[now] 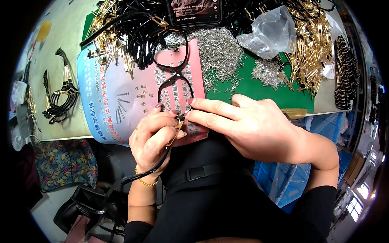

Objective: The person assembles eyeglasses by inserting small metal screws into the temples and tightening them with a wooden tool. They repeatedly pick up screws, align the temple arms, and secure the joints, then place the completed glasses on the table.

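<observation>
A pair of black eyeglasses [177, 74] is held over the edge of the table, its two rims one above the other. My left hand [150, 139] is closed around the near temple [165, 154], by its gold hinge part [178, 126]. This temple runs down past my wrist. My right hand [259, 129] has its fingers together, fingertips pressed on the near rim's corner at the hinge. The far temple [121, 23] extends to the upper left. Whether a screw sits between my fingers is hidden.
A blue-and-pink printed sheet [90, 97] under the glasses bears small screws [121, 107] and brass bits [142, 94]. Beyond lie a heap of silver screws [221, 52], piled gold-and-black temples [312, 48], a phone [194, 14] and a clear plastic bag [277, 30]. Bundled black frames [63, 95] lie left.
</observation>
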The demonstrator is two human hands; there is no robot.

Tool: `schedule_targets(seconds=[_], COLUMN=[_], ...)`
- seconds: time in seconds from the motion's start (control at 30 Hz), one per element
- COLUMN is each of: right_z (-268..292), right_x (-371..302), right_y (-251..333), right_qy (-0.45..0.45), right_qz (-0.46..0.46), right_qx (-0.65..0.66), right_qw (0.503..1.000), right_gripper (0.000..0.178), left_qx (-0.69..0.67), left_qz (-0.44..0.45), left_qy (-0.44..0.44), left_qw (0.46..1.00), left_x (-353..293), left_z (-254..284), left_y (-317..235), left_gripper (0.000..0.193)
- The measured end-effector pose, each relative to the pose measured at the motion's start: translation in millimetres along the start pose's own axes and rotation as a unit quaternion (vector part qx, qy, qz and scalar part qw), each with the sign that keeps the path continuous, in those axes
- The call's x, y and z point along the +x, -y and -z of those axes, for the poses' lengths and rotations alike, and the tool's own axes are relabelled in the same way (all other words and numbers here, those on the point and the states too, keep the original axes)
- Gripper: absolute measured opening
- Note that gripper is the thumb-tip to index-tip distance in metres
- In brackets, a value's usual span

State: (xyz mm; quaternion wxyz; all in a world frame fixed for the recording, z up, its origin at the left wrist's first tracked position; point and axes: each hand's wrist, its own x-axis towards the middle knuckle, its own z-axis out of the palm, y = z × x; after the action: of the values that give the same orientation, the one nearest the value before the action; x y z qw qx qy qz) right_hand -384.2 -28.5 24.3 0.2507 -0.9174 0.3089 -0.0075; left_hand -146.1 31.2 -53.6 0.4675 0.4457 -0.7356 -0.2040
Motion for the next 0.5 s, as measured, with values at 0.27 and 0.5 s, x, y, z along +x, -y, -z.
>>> schedule_targets(seconds=[0.27,0.5], right_z=[-10,-4], right_x=[-2,1], right_y=[-4,-4], right_qy=[-0.036,-0.010], right_qz=[-0.007,0.006], right_qx=[0.004,-0.006], right_qw=[0.999,1.000], right_gripper=[0.067,0.066], left_qx=[0.044,0.068], left_qz=[-0.017,-0.012], left_qy=[0.030,0.095], left_qw=[0.998,0.993], left_x=[4,25], left_z=[4,12], left_y=[-1,-8], left_gripper=[0.027,0.022])
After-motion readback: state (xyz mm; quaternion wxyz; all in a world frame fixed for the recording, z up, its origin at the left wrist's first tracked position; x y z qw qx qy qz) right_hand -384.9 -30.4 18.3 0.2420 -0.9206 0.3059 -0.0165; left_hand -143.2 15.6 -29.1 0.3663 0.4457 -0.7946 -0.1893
